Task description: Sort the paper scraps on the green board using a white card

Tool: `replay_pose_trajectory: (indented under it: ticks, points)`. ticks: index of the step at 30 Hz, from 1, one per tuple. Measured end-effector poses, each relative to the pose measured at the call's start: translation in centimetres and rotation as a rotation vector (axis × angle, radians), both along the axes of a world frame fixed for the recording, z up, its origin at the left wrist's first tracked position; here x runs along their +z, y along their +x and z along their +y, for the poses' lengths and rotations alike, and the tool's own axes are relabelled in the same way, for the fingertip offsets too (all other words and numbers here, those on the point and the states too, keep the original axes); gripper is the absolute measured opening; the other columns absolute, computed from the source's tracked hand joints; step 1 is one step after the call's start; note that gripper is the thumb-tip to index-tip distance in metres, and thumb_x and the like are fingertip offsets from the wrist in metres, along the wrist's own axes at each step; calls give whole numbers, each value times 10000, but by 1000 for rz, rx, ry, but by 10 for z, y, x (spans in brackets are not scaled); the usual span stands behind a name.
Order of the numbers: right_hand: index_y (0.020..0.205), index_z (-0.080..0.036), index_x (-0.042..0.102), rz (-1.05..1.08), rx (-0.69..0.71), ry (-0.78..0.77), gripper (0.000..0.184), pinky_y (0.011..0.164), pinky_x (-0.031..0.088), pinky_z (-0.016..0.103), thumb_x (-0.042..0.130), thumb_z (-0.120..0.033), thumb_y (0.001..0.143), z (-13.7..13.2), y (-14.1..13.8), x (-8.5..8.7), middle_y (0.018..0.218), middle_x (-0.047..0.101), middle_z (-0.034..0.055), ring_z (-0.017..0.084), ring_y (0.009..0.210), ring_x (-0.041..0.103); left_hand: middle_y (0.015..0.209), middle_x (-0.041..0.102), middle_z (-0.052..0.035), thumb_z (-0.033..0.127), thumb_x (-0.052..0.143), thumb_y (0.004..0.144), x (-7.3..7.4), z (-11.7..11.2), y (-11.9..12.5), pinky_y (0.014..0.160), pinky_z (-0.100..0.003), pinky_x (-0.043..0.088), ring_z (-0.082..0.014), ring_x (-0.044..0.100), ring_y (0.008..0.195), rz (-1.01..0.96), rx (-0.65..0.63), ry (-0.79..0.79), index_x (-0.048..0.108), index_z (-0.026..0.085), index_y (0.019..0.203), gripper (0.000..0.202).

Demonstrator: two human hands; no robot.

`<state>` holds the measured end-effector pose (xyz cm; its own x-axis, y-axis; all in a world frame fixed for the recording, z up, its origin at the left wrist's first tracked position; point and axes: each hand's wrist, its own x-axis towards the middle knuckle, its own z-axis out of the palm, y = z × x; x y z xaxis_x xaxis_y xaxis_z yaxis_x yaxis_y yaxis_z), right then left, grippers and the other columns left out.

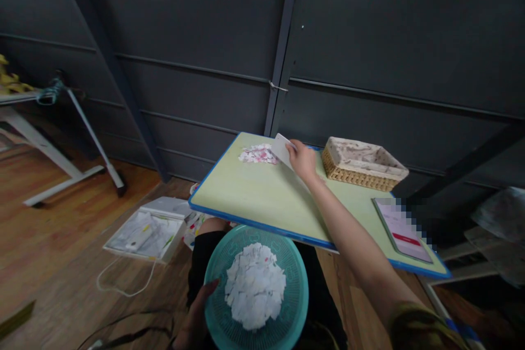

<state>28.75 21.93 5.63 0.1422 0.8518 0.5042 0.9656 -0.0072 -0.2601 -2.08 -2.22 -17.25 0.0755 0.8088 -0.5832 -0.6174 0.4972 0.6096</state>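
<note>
My left hand point(200, 306) grips the near-left rim of a round teal plastic basket point(302, 284), which rests on my lap. A heap of small torn white paper pieces point(254, 287) lies in it. Over the small table point(246, 191), my right hand point(302, 159) is closed on a thin, flat white card point(281, 149), held tilted. The card's left edge is at a small pile of white and pink paper scraps point(256, 154) near the table's far left corner. Whether it touches the scraps I cannot tell.
A cloth-lined wicker basket point(356, 176) stands at the table's far right, with a phone or tablet point(400, 229) nearer me. Dark metal panels point(205, 22) rise behind the table. On the floor to the left are an open white box point(143, 235) and a white cord point(127, 292).
</note>
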Motion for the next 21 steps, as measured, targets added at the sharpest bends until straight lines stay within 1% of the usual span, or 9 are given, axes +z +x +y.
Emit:
replay_pose_trajectory:
  ticks: [2, 4, 5, 7, 9, 12, 17, 19, 21]
  points:
    - [1246, -170, 548, -18, 22, -18, 424, 773, 412, 298, 316, -363, 948, -1, -4, -5, 1027, 688, 130, 249, 918, 632, 1017, 752, -34, 286, 816, 444, 6, -3, 0, 1140, -429, 244, -357, 345, 1340, 33, 14, 46, 735, 240, 774, 342]
    - [1263, -181, 532, -44, 40, -51, 426, 758, 412, 299, 312, -368, 949, -3, -8, -8, 1009, 693, 126, 249, 886, 638, 1027, 748, -48, 262, 808, 456, 16, -3, 3, 1134, -427, 260, -358, 354, 1335, 45, 9, 59, 733, 235, 796, 350]
    - [1263, -189, 533, -57, 38, -66, 425, 750, 412, 299, 312, -370, 948, -5, -9, -9, 998, 695, 124, 250, 872, 640, 986, 757, -57, 272, 792, 487, 23, -2, 5, 1126, -436, 274, -356, 371, 1326, 63, 38, 21, 730, 228, 801, 323]
    - [1251, -195, 544, -73, 18, -80, 424, 743, 410, 299, 307, -369, 946, -7, -10, -8, 982, 696, 125, 253, 861, 641, 948, 766, -75, 277, 761, 539, 36, 2, 11, 1112, -442, 296, -345, 409, 1304, 68, 33, -96, 721, 209, 814, 285]
    - [1253, -189, 542, -76, 0, -67, 431, 746, 408, 299, 296, -366, 946, -9, -11, -6, 987, 694, 130, 256, 867, 639, 986, 759, -97, 294, 718, 617, 48, 6, 17, 1080, -461, 345, -337, 484, 1248, -6, -40, -163, 709, 162, 935, 344]
    - [1256, -190, 538, -70, 16, -74, 436, 746, 406, 295, 282, -366, 949, -11, -10, -3, 999, 691, 129, 250, 866, 639, 961, 763, -129, 266, 681, 681, 60, 11, 22, 1010, -466, 426, -330, 603, 1113, -47, -90, -186, 681, 82, 1016, 382]
    - [1181, -205, 592, -82, 59, -118, 427, 764, 401, 297, 270, -363, 948, -14, -9, -1, 1008, 689, 125, 245, 879, 637, 915, 771, -125, 182, 642, 711, 70, 15, 24, 963, -451, 459, -316, 663, 1009, -24, -37, -196, 676, 63, 1013, 327]
    - [1180, -210, 590, -80, 64, -114, 421, 767, 401, 302, 273, -360, 947, -15, -8, 0, 1014, 689, 120, 246, 880, 637, 870, 776, -118, 177, 640, 712, 70, 17, 26, 969, -440, 454, -314, 670, 993, 6, -14, -191, 683, 65, 980, 294]
    - [1182, -209, 587, -75, 74, -121, 412, 772, 403, 303, 283, -353, 944, -15, -8, 0, 1025, 688, 119, 246, 884, 637, 815, 779, -113, 194, 638, 718, 68, 20, 30, 978, -441, 443, -319, 674, 979, 21, -30, -177, 690, 67, 956, 275]
